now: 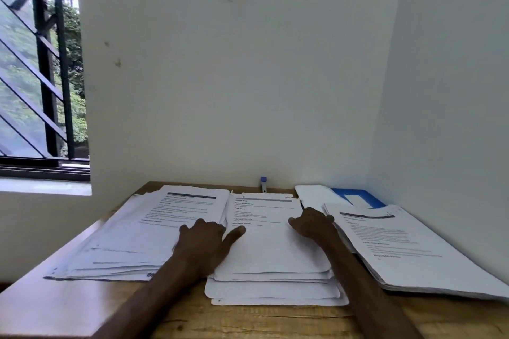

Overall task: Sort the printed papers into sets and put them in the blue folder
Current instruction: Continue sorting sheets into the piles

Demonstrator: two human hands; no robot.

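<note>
Papers: 3 stacks side by side on table, long axes pointing away from the person, headings far.
Left hand: fingers curled over middle stack's left edge, thumb on top.
Right hand: curled on its right edge.
Blue folder: far right, partly under papers.

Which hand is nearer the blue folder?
Right. The right hand holds the middle stack at its right edge, just front-left of the blue folder; the left hand holds its left edge, farther off.
</note>
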